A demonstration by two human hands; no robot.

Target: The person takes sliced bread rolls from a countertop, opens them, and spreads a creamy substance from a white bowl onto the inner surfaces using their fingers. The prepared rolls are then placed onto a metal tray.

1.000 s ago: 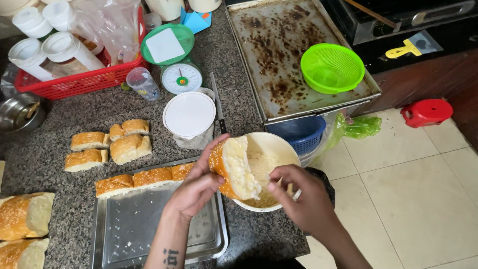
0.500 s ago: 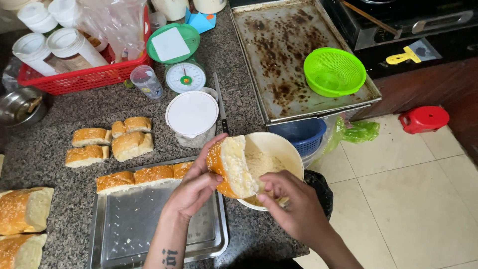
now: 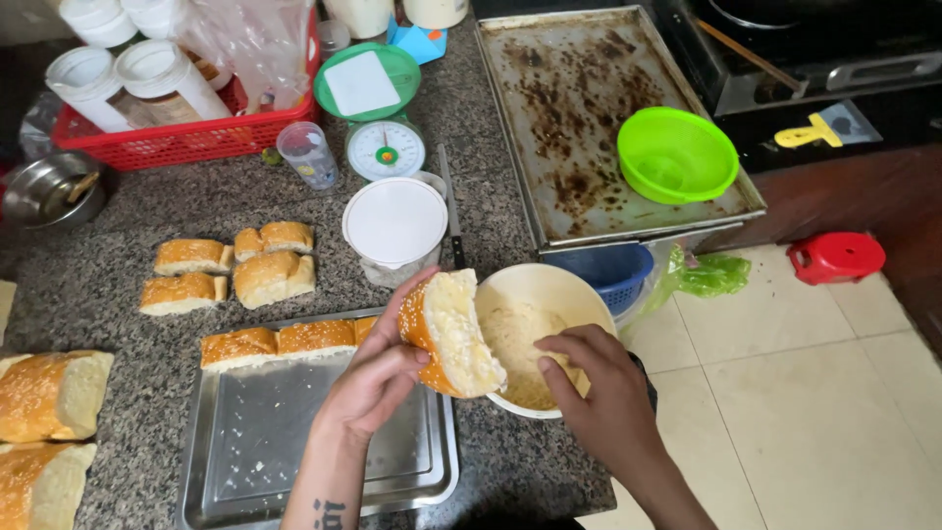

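- Near edge: steel tray on granite counter, mostly bare, three sesame bread pieces lined along far rim.
- Left hand closed around a split bread roll, cut face turned right, held over tray's right corner, just beside bowl.
- Right hand curled, fingertips down at near rim of cream bowl; whether pinching filling or a utensil cannot be told.
- Step judged in hand: loading pale filling from bowl into opened roll.
- Next move judged to call for steady roll, cut face kept open, small transfer leftward.
- Left, near: two large loaves; four cut pieces farther back.
- Mid: white-lidded tub, knife, kitchen scale.
- Far: red basket, scorched baking sheet bearing green bowl.
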